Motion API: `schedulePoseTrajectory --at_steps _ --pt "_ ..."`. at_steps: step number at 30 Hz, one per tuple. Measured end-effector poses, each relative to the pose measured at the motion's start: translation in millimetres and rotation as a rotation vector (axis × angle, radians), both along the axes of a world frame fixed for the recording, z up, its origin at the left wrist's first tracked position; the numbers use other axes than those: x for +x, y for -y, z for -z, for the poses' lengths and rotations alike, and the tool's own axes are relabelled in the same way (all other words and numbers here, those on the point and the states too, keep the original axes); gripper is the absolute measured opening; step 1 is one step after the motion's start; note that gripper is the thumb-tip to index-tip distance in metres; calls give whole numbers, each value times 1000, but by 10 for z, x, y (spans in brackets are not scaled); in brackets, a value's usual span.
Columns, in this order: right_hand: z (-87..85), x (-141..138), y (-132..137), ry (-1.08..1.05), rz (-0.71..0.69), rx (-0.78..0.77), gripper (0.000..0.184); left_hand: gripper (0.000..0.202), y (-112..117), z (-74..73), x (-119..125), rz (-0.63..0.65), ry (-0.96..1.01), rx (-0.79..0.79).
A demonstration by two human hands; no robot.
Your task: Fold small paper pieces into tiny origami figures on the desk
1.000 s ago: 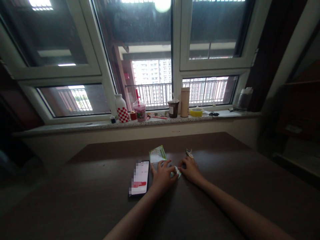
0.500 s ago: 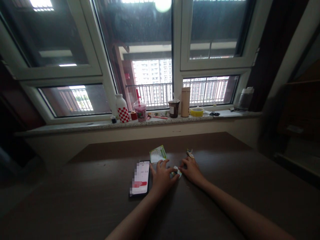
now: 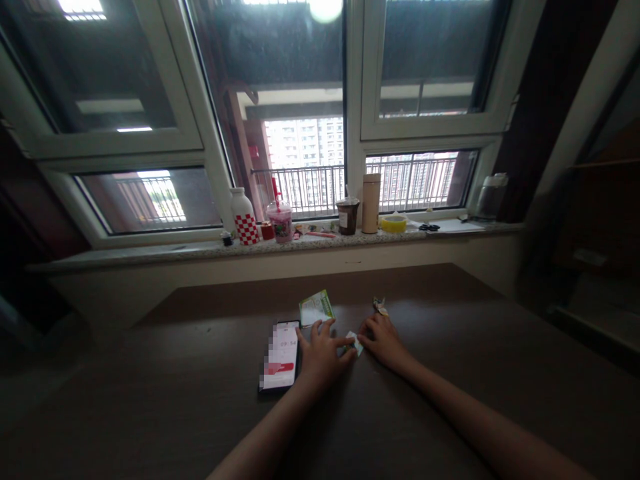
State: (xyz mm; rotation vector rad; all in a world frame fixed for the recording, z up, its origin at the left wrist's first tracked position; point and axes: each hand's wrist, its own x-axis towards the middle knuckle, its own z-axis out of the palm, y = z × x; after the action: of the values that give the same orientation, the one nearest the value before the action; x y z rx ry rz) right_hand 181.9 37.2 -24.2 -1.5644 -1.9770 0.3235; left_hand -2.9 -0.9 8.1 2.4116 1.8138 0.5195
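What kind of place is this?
It looks like an indoor room, maybe a home or an office; I can't tell which. There's a big brown table, wide windows with tall buildings outside, and a windowsill holding drink cups.

In the lower centre, a green-and-white card (image 3: 316, 309) and a whitish scrap (image 3: 358, 346) on a dark brown table (image 3: 475, 347); left of centre, a white bottle (image 3: 244, 217) (red-and-white checks below).
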Motion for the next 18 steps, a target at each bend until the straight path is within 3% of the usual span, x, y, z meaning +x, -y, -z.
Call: schedulePoseTrajectory --at_steps 18 --pt "-35 15 58 55 -74 44 14 31 -2 33 -18 -2 -24 16"
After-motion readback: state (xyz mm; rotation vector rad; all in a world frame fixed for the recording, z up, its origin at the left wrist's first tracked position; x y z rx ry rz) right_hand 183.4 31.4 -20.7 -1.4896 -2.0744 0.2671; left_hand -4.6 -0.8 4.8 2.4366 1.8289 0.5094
